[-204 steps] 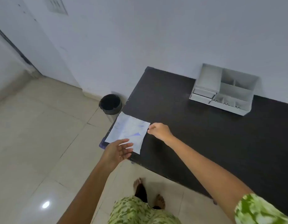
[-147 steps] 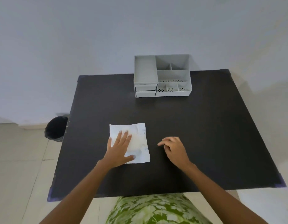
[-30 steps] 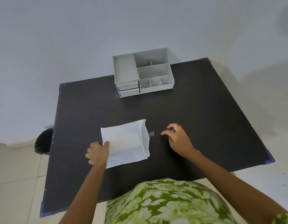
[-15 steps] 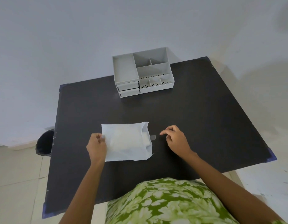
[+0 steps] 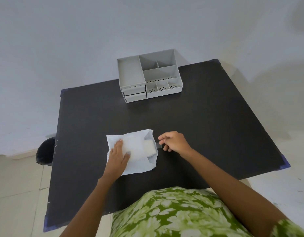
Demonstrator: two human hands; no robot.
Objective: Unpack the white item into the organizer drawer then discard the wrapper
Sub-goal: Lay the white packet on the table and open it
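Wrapper (image 5: 139,161) thin, limp; pinned flat on bench (image 5: 199,134) by open left hand (image 5: 118,155). White item (image 5: 149,147) judged soft, light; best pinched at exposed end. Right hand (image 5: 173,141) grip narrow, on small tab (image 5: 159,145) it seems

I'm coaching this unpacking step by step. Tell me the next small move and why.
Probably bring the right hand to the wrapper's open end and pull the white item out. It already pokes from the opening beside that hand, while the left hand lies flat on the wrapper, pinning it to the table. The organizer's drawers look shut.
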